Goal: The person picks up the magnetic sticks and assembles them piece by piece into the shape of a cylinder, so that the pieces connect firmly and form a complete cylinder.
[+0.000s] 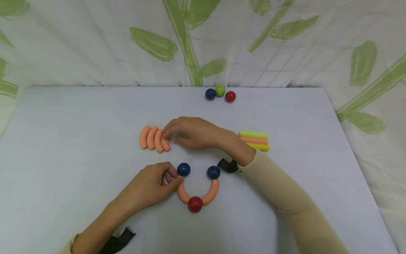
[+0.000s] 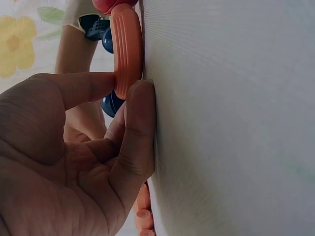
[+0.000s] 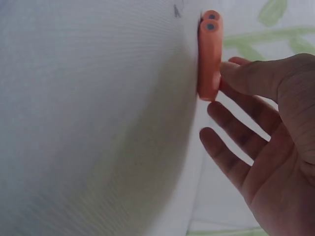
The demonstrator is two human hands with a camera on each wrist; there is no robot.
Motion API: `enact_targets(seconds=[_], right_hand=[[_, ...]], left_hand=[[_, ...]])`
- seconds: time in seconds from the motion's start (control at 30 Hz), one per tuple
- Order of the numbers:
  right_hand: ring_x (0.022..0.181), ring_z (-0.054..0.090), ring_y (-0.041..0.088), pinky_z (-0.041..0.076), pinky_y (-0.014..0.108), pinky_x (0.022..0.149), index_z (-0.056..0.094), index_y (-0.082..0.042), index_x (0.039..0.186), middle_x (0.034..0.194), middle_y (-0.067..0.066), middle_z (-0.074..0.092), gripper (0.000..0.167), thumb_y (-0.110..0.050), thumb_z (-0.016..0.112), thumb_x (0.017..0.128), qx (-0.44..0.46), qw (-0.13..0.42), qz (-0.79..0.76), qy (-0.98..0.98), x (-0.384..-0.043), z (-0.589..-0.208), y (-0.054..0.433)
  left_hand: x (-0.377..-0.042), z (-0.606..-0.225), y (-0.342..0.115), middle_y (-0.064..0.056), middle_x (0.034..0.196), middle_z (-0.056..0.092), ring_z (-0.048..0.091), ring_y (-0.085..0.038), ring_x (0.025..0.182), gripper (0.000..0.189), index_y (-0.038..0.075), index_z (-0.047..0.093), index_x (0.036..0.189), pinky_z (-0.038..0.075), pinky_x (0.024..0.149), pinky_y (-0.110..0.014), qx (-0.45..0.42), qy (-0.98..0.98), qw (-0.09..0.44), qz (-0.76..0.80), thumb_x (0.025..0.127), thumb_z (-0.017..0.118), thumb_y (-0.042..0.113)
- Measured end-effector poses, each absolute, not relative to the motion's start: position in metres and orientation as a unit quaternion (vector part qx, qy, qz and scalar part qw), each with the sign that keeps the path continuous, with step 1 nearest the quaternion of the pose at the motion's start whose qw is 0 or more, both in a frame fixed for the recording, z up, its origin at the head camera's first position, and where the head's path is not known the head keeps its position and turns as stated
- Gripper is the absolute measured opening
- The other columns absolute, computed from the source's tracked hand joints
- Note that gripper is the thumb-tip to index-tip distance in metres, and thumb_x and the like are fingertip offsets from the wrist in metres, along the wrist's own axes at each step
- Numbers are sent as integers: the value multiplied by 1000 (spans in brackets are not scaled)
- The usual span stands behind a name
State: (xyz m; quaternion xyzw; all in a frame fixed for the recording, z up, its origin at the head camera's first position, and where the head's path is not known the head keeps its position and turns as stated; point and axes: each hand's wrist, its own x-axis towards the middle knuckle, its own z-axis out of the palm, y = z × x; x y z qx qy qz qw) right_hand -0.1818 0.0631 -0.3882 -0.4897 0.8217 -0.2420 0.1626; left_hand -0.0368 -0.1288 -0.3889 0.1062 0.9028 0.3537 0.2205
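Note:
In the head view, a U shape of two curved orange sticks, joined by a red ball (image 1: 195, 204), lies on the table. Dark blue balls top its left end (image 1: 183, 169) and right end (image 1: 213, 172). My left hand (image 1: 155, 181) pinches the left curved orange stick (image 2: 127, 51) near its blue ball. Farther back, my right hand (image 1: 196, 132) reaches over the rightmost of several loose curved orange sticks (image 1: 158, 140). The right wrist view shows its thumb right at the edge of one curved orange stick (image 3: 210, 61), with the other fingers loosely spread.
A blue ball (image 1: 210, 94), a green ball (image 1: 220, 90) and a red ball (image 1: 230, 96) sit by the table's back edge. Right of my right wrist lie straight green (image 1: 253, 134), orange (image 1: 257, 140) and yellow sticks (image 1: 261, 146), partly behind the forearm. A leaf-patterned curtain (image 1: 111, 42) hangs behind.

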Motion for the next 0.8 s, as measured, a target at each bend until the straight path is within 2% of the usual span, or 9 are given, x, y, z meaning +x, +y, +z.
enact_targets(seconds=[0.1, 0.23, 0.43, 0.53, 0.6, 0.73, 0.8], right_hand=[[131, 61, 15, 47, 33, 115, 76, -20, 129, 134, -4, 70, 27, -14, 66, 105, -483, 155, -239, 828, -180, -388, 64], [114, 64, 14, 52, 31, 102, 80, -22, 122, 121, -3, 71, 21, -24, 70, 104, -474, 145, -235, 836, -178, -388, 65], [98, 66, 10, 54, 30, 92, 81, -20, 107, 107, -6, 74, 12, -28, 75, 101, -460, 145, -220, 848, -177, -388, 68], [90, 66, 11, 54, 30, 87, 79, -18, 105, 98, -4, 74, 16, -32, 75, 100, -452, 139, -217, 854, -178, -384, 69], [86, 64, 13, 54, 31, 85, 80, -17, 107, 96, -2, 73, 20, -35, 75, 99, -442, 142, -213, 860, -178, -380, 71], [89, 64, 14, 54, 31, 88, 82, -17, 113, 101, 1, 73, 24, -35, 71, 102, -433, 163, -207, 862, -176, -377, 75], [90, 64, 14, 54, 31, 89, 82, -18, 111, 101, 0, 73, 22, -35, 71, 102, -432, 173, -209, 860, -175, -378, 77]], left_hand=[[-37, -389, -128, 9, 76, 66, 54, -8, 63, 17, 23, 74, 94, 43, 60, -25, 103, 901, 224, 357, 98, 74, 40], [-37, -390, -128, 9, 77, 66, 55, -9, 65, 19, 23, 74, 94, 44, 61, -25, 94, 899, 233, 358, 98, 73, 41], [-35, -390, -129, 10, 77, 66, 55, -8, 65, 18, 23, 73, 93, 45, 61, -25, 93, 899, 241, 353, 98, 73, 41], [-37, -388, -129, 10, 76, 66, 56, -8, 63, 16, 24, 73, 93, 45, 60, -25, 89, 902, 238, 348, 98, 74, 39], [-38, -387, -129, 10, 77, 66, 56, -8, 63, 16, 24, 73, 93, 46, 60, -25, 88, 902, 238, 349, 98, 74, 40], [-38, -386, -128, 9, 79, 67, 56, -8, 64, 20, 23, 73, 94, 45, 60, -25, 87, 899, 242, 355, 98, 73, 42], [-39, -386, -128, 9, 79, 67, 55, -8, 63, 21, 22, 73, 94, 45, 59, -26, 87, 898, 244, 355, 98, 73, 43]])
